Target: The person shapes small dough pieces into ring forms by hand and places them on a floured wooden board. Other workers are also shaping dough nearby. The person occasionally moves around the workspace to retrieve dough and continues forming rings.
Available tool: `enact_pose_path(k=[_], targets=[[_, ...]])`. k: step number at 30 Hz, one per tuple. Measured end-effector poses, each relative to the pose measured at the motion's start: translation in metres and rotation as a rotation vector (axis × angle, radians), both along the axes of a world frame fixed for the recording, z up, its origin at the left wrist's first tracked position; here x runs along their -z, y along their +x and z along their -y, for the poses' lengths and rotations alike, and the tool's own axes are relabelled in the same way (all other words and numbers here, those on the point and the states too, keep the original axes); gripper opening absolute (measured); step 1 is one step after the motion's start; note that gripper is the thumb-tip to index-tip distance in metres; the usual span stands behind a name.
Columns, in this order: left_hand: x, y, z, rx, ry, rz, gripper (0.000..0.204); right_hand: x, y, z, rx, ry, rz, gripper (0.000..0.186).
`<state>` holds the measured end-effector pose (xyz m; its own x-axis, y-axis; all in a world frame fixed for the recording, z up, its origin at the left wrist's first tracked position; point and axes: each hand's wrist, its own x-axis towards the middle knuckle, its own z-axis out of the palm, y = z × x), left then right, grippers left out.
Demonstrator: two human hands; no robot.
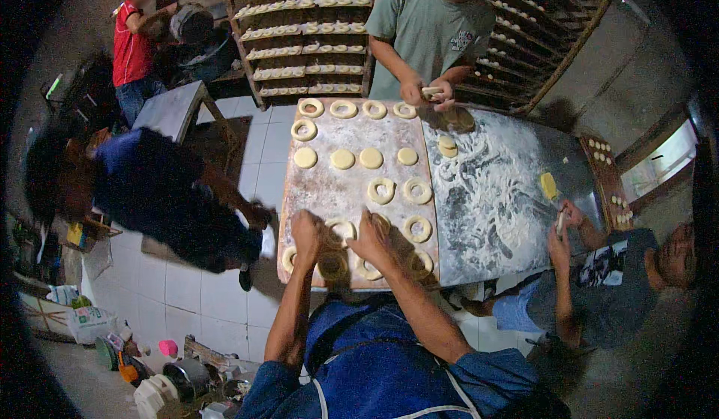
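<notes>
Your left hand and right hand flank a dough ring.
They're over the board; whether fingers pinch it, I cannot tell.

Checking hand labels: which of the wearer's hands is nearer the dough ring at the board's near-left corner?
Left. The left hand is just beyond the dough ring, slightly right; the right hand is well right of it.

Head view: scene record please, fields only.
left hand: beside a dough ring, over the board; grip unclear
right hand: at that ring's other side; grip unclear
board: floured, bearing rings and a row of four flat discs
grey tabletop: right of board, flour-strewn
co-worker across: green shirt, holding dough
background: shelving rack with dough pieces
</notes>
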<state>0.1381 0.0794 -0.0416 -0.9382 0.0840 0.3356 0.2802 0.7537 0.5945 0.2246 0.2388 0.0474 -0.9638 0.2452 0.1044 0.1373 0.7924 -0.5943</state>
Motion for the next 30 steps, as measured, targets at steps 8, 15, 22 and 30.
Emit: enact_pose_path(k=[8, 15, 22, 30], targets=[[-0.026, 0.024, -0.024, 0.171, 0.066, -0.038, 0.019, 0.062, -0.026, -0.205, 0.259, -0.191, -0.095, 0.058], [-0.03, 0.037, -0.025, 0.099, 0.112, 0.061, 0.022, 0.125, -0.142, -0.345, 0.397, 0.027, -0.091, 0.053], [-0.065, 0.067, -0.042, -0.007, 0.128, 0.125, 0.022, 0.148, -0.187, -0.355, 0.412, -0.097, -0.236, 0.044], [-0.095, 0.085, -0.061, -0.005, 0.355, 0.181, 0.018, 0.101, -0.138, -0.387, 0.66, -1.193, -0.381, 0.051]])
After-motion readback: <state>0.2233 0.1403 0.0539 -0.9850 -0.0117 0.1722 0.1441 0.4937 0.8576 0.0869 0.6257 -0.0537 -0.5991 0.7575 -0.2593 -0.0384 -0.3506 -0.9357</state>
